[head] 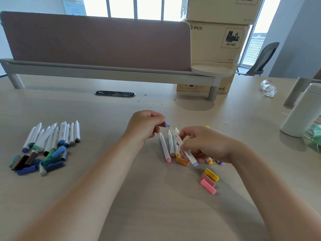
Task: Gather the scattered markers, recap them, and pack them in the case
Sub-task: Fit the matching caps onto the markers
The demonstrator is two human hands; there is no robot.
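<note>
The middle cardboard box (pixel 217 49) bears the brand "PICO" at its upper left; its red-bordered hazard label (pixel 231 38), with a battery pictogram, reads "UN 3481"; the top cardboard box (pixel 217 11) carries a like label (pixel 247 0), cut by the picture's edge, also reading "UN 3481"; the bottom box (pixel 225 85) shows only part of an upside-down word, not readable; the white marker (pixel 184 146) held in the right hand (pixel 206 145) shows the letters "rker" near its purple end; the notice (pixel 74 7) on the far wall is too blurred to read.
</note>
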